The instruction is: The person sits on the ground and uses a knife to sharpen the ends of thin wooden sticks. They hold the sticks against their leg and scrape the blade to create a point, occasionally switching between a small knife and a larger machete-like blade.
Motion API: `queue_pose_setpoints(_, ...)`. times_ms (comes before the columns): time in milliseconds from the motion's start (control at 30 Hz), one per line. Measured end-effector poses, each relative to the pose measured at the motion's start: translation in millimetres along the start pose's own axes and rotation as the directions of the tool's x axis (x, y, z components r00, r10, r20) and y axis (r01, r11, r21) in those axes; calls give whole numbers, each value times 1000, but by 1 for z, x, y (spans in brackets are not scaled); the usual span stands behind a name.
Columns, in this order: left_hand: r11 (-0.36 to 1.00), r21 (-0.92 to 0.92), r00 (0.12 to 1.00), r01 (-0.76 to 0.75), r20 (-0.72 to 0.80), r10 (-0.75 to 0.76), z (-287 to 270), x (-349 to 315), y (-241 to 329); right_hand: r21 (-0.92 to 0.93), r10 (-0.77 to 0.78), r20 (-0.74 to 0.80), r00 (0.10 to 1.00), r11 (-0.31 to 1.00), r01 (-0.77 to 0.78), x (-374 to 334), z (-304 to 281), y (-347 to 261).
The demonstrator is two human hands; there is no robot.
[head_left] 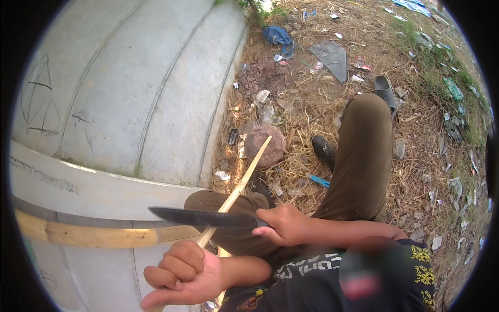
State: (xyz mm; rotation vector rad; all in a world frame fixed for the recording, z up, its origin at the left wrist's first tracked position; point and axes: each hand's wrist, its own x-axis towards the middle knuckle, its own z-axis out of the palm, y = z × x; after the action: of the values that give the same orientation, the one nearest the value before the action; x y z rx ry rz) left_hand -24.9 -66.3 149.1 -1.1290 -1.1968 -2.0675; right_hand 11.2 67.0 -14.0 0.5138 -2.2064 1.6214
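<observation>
My left hand, low at the left, is closed round the lower end of a pale, slender bamboo strip. The strip slants up and away, and its tapered far tip lies over a round brownish stone; whether they touch I cannot tell. In my right hand is a knife, gripped by its handle, most of which the fingers hide. Its long dark blade points left and crosses over the strip just above my left hand. Beneath the blade is my bent left knee in brown trousers.
A grey concrete panel wall stands at the left, with a bamboo pole running along it. Dry straw and litter cover the ground. A grey sandal, a dark shoe, a blue plastic piece and blue cloth lie farther out.
</observation>
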Motion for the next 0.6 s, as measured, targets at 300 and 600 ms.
queue_pose_setpoints(300, 999, -30, 999, -27, -35, 26, -2, 2, -3, 43, 130, 23, 991, 991, -130, 11, 0, 0)
queue_pose_setpoints(600, 999, -35, 999, -21, -37, 20, 5, -7, 3, 100, 45, -11, 999, 994, -44, 9, 6, 5)
